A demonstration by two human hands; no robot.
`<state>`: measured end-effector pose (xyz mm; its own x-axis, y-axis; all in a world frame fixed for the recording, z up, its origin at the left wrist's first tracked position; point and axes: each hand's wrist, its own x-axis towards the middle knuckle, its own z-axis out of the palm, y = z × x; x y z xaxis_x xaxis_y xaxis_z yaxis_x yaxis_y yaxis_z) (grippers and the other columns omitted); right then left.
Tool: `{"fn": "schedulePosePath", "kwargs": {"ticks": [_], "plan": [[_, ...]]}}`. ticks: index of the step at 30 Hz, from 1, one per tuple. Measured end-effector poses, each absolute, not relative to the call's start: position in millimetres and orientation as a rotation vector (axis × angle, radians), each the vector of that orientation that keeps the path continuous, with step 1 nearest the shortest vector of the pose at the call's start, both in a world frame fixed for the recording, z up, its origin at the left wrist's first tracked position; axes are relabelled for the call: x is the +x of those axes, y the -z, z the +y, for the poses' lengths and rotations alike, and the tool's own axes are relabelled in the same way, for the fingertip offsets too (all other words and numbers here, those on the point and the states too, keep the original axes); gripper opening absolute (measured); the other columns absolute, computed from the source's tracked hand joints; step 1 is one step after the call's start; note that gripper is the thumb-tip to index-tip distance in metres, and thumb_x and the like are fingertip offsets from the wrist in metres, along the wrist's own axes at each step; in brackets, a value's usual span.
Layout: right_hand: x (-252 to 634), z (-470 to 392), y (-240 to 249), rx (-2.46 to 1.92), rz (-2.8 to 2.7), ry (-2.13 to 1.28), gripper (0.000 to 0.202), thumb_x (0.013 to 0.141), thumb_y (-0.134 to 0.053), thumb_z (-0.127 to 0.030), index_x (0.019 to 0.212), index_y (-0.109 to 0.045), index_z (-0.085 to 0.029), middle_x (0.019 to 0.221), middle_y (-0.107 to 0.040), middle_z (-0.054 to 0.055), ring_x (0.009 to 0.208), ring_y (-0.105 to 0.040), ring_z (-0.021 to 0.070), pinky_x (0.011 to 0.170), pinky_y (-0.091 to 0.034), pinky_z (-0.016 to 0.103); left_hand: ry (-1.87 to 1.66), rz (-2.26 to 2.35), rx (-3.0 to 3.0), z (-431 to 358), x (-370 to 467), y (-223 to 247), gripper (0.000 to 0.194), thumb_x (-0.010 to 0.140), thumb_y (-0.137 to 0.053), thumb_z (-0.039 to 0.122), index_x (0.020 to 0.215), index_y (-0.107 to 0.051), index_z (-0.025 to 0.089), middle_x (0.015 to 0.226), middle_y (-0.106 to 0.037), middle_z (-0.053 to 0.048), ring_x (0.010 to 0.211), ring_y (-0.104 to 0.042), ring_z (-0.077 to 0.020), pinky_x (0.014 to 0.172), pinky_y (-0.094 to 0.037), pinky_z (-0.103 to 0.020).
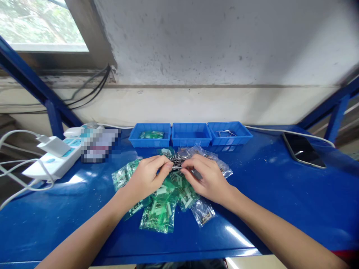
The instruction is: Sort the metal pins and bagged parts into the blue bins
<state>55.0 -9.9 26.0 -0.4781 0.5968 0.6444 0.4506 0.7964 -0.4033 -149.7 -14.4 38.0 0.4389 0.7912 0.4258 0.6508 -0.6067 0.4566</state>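
Above a heap of small plastic bags, my left hand is closed in a pinch at the edge of a loose pile of thin metal screws. Facing it, my right hand pinches at the other side of the same pile. Some screws lie between both sets of fingertips; how many each hand grips is hidden. Green bags with white plugs and screws spread beneath and in front of the hands. A clear bag with brass-coloured pieces lies below my right hand, and more clear bags lie behind it.
Three blue trays stand along the wall: the left tray holds green bags, the middle tray shows its bare floor, the right tray holds a few screws. A power strip with cables is left; a phone lies right.
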Motion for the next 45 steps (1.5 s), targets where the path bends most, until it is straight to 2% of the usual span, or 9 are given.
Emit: {"fn": "schedulePosePath", "kwargs": {"ticks": [6,13,16,23,29,33,38,41,45], "plan": [[55.7,-8.6,-27.3,-0.806,-2.131,-0.214,0.013,0.09,-0.045,-0.021,0.086,-0.056,-0.016,0.07,-0.056,0.003,0.064,-0.051,0.0136,0.061,-0.042,0.028,-1.023,1.154,2.433,-15.6,-148.3,-36.0,0.011,0.09,-0.049,0.023,0.099,-0.054,0.018,0.073,-0.061,0.001,0.063,-0.057,-0.0108,0.056,-0.044,-0.022],[56.3,-11.7,-28.0,-0.807,-2.121,-0.267,0.017,0.086,-0.055,-0.029,0.098,-0.055,-0.017,0.076,-0.06,0.003,0.069,-0.056,0.0143,0.064,-0.045,0.028,-1.004,1.185,2.493,-15.5,-148.0,-39.9,0.016,0.092,-0.044,0.019,0.082,-0.055,0.017,0.069,-0.058,0.0,0.06,-0.054,-0.0108,0.056,-0.042,-0.024],[55.5,-11.6,-28.5,-0.772,-2.143,-0.251,0.009,0.087,-0.051,-0.022,0.093,-0.055,-0.017,0.077,-0.06,0.003,0.07,-0.055,0.0139,0.064,-0.044,0.028,-0.995,1.151,2.525,-14.9,-148.9,-40.6,0.021,0.093,-0.042,0.019,0.077,-0.054,0.017,0.067,-0.058,0.0,0.062,-0.055,-0.0115,0.058,-0.042,-0.025],[54.7,-10.1,-28.0,-0.793,-2.126,-0.204,0.012,0.09,-0.046,-0.02,0.086,-0.056,-0.016,0.069,-0.056,0.002,0.064,-0.051,0.0133,0.062,-0.042,0.027,-1.107,1.122,2.482,-16.3,-147.2,-37.6,0.009,0.088,-0.053,0.019,0.097,-0.056,0.017,0.075,-0.062,0.0,0.064,-0.058,-0.0101,0.058,-0.045,-0.021],[55.9,-11.2,-26.5,-0.779,-2.113,-0.248,0.015,0.086,-0.055,-0.026,0.098,-0.055,-0.016,0.077,-0.06,0.003,0.069,-0.055,0.0136,0.064,-0.044,0.027,-1.092,1.129,2.513,-16.4,-148.2,-37.8,0.012,0.09,-0.047,0.016,0.081,-0.055,0.016,0.069,-0.058,0.001,0.059,-0.053,-0.0098,0.056,-0.041,-0.022],[53.4,-12.5,-27.1,-0.754,-2.151,-0.215,0.008,0.088,-0.049,-0.019,0.089,-0.056,-0.017,0.074,-0.058,0.003,0.066,-0.053,0.013,0.062,-0.042,0.026,-1.06,1.091,2.506,-16.2,-147.6,-37.6,0.02,0.092,-0.043,0.017,0.076,-0.055,0.016,0.066,-0.057,0.0,0.062,-0.054,-0.0109,0.058,-0.041,-0.023],[69.0,3.5,-39.3,-0.833,-2.1,-0.016,0.011,0.088,-0.049,-0.02,0.083,-0.058,-0.016,0.071,-0.06,0.003,0.065,-0.054,0.0127,0.062,-0.043,0.025,-0.795,1.177,2.517,-10.6,-156.9,-45.3,0.024,0.095,-0.037,0.023,0.09,-0.06,0.018,0.084,-0.064,-0.002,0.076,-0.06,-0.014,0.067,-0.044,-0.026],[102.3,29.8,-47.4,-1.147,-1.837,0.239,0.016,0.087,-0.051,-0.028,0.083,-0.06,-0.017,0.066,-0.06,0.002,0.059,-0.054,0.0133,0.059,-0.041,0.026,-0.474,1.352,2.583,-3.1,-168.7,-47.0,0.017,0.091,-0.045,0.027,0.096,-0.06,0.022,0.088,-0.065,-0.001,0.08,-0.06,-0.0178,0.068,-0.044,-0.029],[144.6,56.8,-44.3,-1.637,-1.583,0.281,0.048,0.08,-0.059,-0.043,0.117,-0.052,-0.014,0.066,-0.061,0.003,0.061,-0.057,0.0208,0.059,-0.041,0.032,-0.165,1.425,2.675,4.6,-178.1,-38.5,0.011,0.084,-0.053,0.027,0.091,-0.06,0.023,0.091,-0.061,-0.003,0.082,-0.058,-0.0215,0.069,-0.042,-0.034]]}}
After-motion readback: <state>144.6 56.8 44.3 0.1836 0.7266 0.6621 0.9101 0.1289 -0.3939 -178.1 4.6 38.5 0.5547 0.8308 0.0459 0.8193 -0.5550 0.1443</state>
